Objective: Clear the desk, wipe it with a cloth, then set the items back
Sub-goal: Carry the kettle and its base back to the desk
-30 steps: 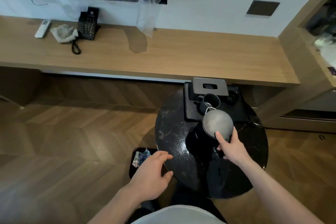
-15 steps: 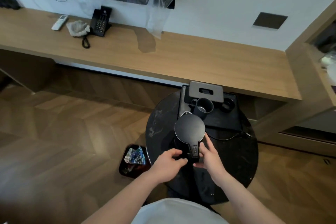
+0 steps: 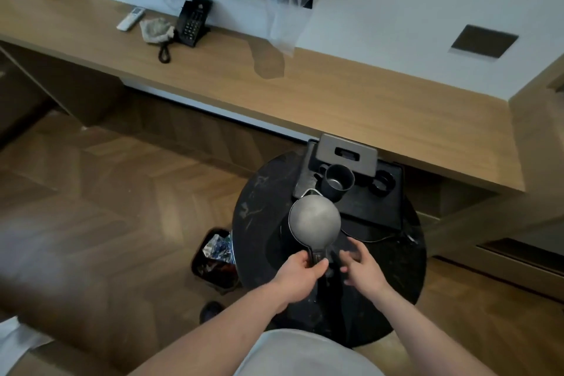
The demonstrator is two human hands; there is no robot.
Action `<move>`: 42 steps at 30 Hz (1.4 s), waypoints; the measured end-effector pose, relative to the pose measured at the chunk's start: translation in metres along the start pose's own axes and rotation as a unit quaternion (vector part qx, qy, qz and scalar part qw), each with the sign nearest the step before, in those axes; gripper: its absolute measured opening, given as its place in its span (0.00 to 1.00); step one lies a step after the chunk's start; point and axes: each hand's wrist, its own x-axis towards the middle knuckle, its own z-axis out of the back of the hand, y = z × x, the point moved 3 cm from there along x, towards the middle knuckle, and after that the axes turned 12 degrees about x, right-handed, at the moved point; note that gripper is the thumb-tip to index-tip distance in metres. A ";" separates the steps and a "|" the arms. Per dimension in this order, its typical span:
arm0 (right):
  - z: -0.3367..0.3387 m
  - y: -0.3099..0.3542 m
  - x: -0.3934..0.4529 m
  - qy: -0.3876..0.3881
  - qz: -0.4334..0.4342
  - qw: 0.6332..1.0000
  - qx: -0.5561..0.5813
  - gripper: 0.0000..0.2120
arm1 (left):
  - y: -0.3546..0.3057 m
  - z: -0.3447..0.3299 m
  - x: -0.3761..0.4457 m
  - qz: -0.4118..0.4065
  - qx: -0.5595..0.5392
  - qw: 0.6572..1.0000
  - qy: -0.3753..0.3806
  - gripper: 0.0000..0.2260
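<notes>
A dark electric kettle [image 3: 314,220] with a round grey lid is over the round black side table [image 3: 256,223]. My left hand [image 3: 300,268] grips its handle. My right hand [image 3: 358,265] hovers just right of the handle with fingers loosely spread, holding nothing. Behind the kettle a black tray [image 3: 381,210] carries a dark mug [image 3: 337,181], a grey box [image 3: 346,154] and a small black cup [image 3: 381,185]. The long wooden desk [image 3: 335,94] bears a black telephone [image 3: 193,23], a crumpled grey cloth [image 3: 155,30] and a white remote [image 3: 130,18].
A black waste bin [image 3: 215,256] with wrappers stands on the wood floor left of the side table. A cord [image 3: 381,236] trails across the table top. A sheer curtain [image 3: 274,9] hangs over the desk's back edge. A wooden cabinet [image 3: 537,137] closes the right side.
My left hand came up from beside the table and took the kettle's handle. My right hand, which held the kettle, has let go and drawn slightly right. The view shifted right.
</notes>
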 end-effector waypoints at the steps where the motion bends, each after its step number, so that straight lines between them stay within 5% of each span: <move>1: -0.003 0.003 0.002 0.010 0.006 1.000 0.004 0.20 | -0.002 -0.002 0.002 0.001 -0.008 1.000 -0.016 0.10; 5: -0.011 -0.004 0.010 0.026 0.014 0.999 -0.013 0.20 | -0.018 -0.001 0.000 0.001 -0.144 0.988 -0.055 0.05; 10: -0.009 -0.034 0.023 0.048 -0.023 0.996 -0.073 0.26 | -0.022 0.039 -0.038 -0.029 -0.261 0.959 -0.109 0.11; 24: -0.073 0.016 0.097 0.009 -0.034 0.992 -0.125 0.51 | 0.032 0.118 -0.122 -0.029 -0.200 0.944 -0.262 0.11; 29: -0.074 0.013 0.113 -0.009 -0.067 0.986 -0.150 0.39 | 0.034 0.120 -0.137 -0.019 -0.195 0.944 -0.263 0.12; 35: -0.087 0.001 0.092 0.063 -0.162 0.983 0.066 0.09 | 0.034 0.121 -0.140 -0.015 -0.177 0.946 -0.270 0.12; 42: -0.055 0.010 0.048 0.140 -0.179 0.968 0.108 0.05 | 0.041 0.125 -0.137 -0.027 -0.192 0.946 -0.260 0.12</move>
